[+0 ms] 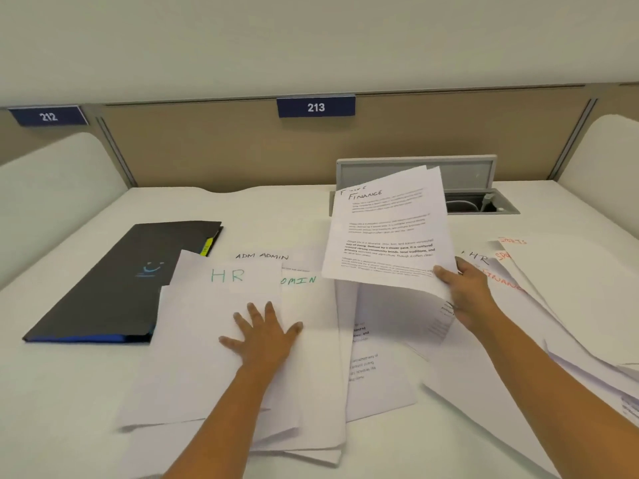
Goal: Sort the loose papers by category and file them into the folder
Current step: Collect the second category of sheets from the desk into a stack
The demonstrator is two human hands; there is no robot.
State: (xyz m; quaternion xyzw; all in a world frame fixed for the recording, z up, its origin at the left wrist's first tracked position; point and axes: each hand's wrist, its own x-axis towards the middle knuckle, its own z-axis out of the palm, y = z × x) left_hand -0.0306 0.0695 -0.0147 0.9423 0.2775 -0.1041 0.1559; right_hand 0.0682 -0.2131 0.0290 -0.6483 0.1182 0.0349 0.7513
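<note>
The desk (69, 392) is white and smooth, with a beige partition (207, 146) behind it. On the left lies the folder (121, 281), flat and closed. It is dark and matte, with a blue lower edge, a small light-blue smiling mark on the cover and a yellow-green tab at its far right corner.

Thin white papers lie in loose, overlapping layers beside it. The sheet marked HR (221, 305) in green letters is on top, and its left corner covers a part of the folder's right edge. The left hand (262, 335) rests flat on this sheet with straight, spread fingers and grasps nothing. Partly under the HR sheet are sheets marked ADMIN (301, 281).

The right hand (463, 288) pinches a thin bundle of printed sheets headed FINANCE (387, 229) at its lower right corner, thumb on the front side. The bundle is lifted from the desk and tilted upward; it bends a little. It is to the right of the left hand and well apart from the folder.

At the far right lies another loose pile (570, 288) with red headings. Behind the bundle, a grey cable box (477, 198) in the desk stands with its lid up.
</note>
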